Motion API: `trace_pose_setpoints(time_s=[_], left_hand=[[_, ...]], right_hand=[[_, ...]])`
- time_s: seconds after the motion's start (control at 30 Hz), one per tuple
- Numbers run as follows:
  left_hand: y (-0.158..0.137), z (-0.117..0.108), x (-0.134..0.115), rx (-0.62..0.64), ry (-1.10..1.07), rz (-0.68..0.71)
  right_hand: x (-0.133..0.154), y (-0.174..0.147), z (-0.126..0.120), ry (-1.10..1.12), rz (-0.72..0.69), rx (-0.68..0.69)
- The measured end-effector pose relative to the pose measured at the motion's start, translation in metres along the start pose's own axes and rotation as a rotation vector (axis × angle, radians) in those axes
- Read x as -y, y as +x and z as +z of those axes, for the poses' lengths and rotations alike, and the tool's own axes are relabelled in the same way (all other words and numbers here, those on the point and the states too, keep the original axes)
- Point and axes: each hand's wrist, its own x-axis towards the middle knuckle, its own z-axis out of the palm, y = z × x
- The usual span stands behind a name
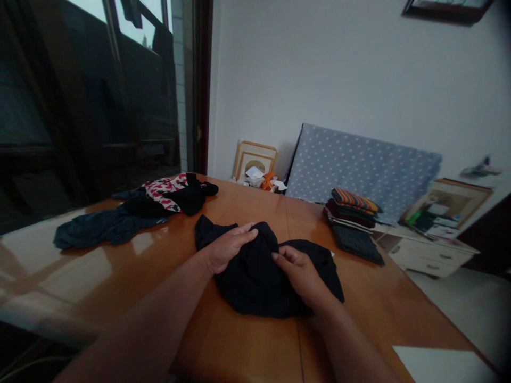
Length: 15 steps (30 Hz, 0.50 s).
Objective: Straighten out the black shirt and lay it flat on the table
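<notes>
A dark navy or black garment (259,282) lies bunched on the wooden table in front of me; its exact kind is hidden by the folds. My left hand (231,247) grips its upper left part, thumb on top and the fingers partly under the cloth. With thumb and fingers pinched together, my right hand (297,268) holds a fold near the middle. Part of the cloth rises between the two hands, and the rest spreads to the right, where a small white bit shows at its edge.
Loose clothes (120,223), blue, black and red-and-white patterned, lie at the table's left. A folded clothes stack (353,223) stands at the right. A white sheet (443,364) lies near the right front edge of the table (255,346). Behind are a dotted board (359,165) and a drawer cabinet (433,258).
</notes>
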Motion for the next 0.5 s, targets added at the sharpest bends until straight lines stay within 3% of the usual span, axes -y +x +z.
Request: trace_pose_setpoints(time_s=[0.13, 0.23, 0.33, 0.5], left_hand=[[0.002, -0.004, -0.004, 0.066, -0.037, 0.026], [0.003, -0.009, -0.005, 0.035, -0.019, 0.013], [0.003, -0.013, -0.005, 0.021, -0.018, -0.025], [0.005, -0.015, -0.003, 0.006, -0.043, -0.022]], right_hand=[[0.004, 0.003, -0.02, 0.091, -0.019, -0.235], [0.004, 0.009, -0.034, 0.343, -0.027, -0.362], [0.006, 0.012, -0.046, 0.566, -0.002, -0.44], [0.014, 0.009, -0.059, 0.657, 0.131, -0.476]])
